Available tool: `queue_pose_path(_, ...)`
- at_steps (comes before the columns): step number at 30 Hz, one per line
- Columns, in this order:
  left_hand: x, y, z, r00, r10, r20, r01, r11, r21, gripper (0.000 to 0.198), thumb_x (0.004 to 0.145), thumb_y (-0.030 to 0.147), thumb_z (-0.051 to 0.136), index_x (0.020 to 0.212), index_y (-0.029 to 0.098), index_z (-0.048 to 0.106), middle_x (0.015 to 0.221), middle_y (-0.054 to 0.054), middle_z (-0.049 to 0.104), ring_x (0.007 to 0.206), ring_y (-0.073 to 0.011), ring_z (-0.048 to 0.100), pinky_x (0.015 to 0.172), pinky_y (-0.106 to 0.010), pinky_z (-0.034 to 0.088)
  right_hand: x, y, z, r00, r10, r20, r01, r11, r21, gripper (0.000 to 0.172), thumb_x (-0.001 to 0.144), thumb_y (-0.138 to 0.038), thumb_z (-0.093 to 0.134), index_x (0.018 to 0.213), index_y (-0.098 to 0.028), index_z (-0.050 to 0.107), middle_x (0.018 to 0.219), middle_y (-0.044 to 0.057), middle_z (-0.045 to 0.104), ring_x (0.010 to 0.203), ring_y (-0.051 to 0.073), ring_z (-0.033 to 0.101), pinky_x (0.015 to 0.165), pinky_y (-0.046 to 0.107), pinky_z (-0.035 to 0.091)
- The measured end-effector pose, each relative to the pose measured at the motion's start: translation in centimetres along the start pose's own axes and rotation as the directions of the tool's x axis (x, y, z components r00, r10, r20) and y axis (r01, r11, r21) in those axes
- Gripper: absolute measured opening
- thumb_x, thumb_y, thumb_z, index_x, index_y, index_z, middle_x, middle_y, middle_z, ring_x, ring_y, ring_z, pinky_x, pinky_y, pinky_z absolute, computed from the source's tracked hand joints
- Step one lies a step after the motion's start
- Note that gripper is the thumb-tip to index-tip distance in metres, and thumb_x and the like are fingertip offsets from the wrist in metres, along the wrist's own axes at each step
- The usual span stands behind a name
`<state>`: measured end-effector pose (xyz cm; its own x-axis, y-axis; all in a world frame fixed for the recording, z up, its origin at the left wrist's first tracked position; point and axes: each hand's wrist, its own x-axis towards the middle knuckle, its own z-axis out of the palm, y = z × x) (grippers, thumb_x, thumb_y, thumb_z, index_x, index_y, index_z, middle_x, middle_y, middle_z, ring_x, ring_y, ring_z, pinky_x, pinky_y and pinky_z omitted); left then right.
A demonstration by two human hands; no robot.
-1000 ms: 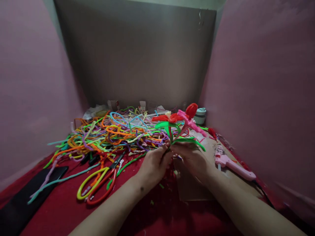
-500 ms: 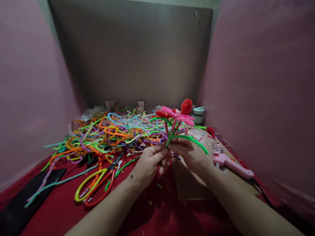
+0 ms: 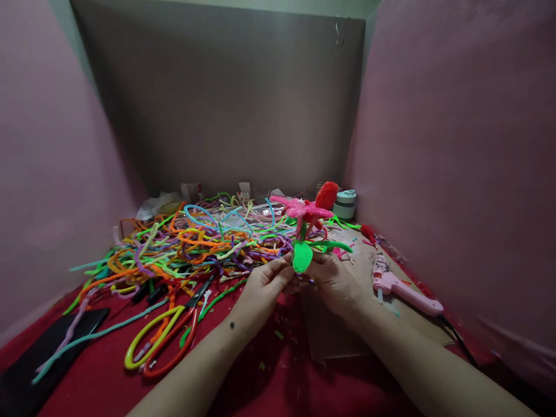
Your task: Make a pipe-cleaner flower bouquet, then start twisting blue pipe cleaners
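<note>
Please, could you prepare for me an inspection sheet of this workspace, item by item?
Surface: red cloth, with a brown board at the right.
Things in hand: pipe-cleaner flowers, pink and red, with green leaves.
Clutter: tangled pipe-cleaner pile; scissors with yellow and red handles; small scraps.
Left hand: pinching at the flowers' base, lower stems hidden.
Right hand: at the flowers' other side, exact grip hidden.
Cables: black cord trailing from the pink glue gun.
Surroundings: pink side walls, grey back wall, pale-teal lidded container.

From the person's head at the near side, the one view faces forward and down over the cloth (image 3: 256, 391), close behind left hand (image 3: 264, 285) and right hand (image 3: 341, 285), toward the far wall (image 3: 226, 104)
</note>
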<state>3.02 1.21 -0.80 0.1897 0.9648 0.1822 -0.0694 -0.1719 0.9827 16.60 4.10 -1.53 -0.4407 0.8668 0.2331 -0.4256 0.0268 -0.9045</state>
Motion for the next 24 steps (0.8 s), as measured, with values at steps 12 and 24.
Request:
queue_pose_path(12, -0.2, -1.1, -0.2, 0.946, 0.293, -0.138, -0.192, 0.851, 0.489, 0.011, 0.08, 0.022, 0.053, 0.079, 0.017, 0.063, 0.067, 0.001, 0.058, 0.061, -0.0103, 0.051, 0.06, -0.02, 0.039, 0.1, 0.4, 0.6, 0.985, -0.155, -0.069, 0.15, 0.986, -0.07, 0.018, 0.072, -0.033, 0.065, 0.085, -0.022, 0.071, 0.075, 0.001, 0.067, 0.077, 0.019, 0.058, 0.074, 0.033, 0.044)
queue_pose_path(24, -0.2, -0.6, 0.6, 0.993, -0.085, -0.077, 0.066, 0.973, -0.221, 0.018, 0.078, 0.029, 0.059, 0.07, 0.013, 0.057, 0.055, 0.002, 0.057, 0.041, -0.0055, 0.05, 0.043, -0.016, 0.037, -1.0, -2.5, 2.0, 1.0, 0.008, 0.021, -0.004, 0.979, -0.203, 0.026, 0.076, -0.04, 0.059, 0.061, -0.019, 0.062, 0.045, -0.002, 0.048, 0.05, 0.014, 0.049, 0.054, 0.028, 0.041)
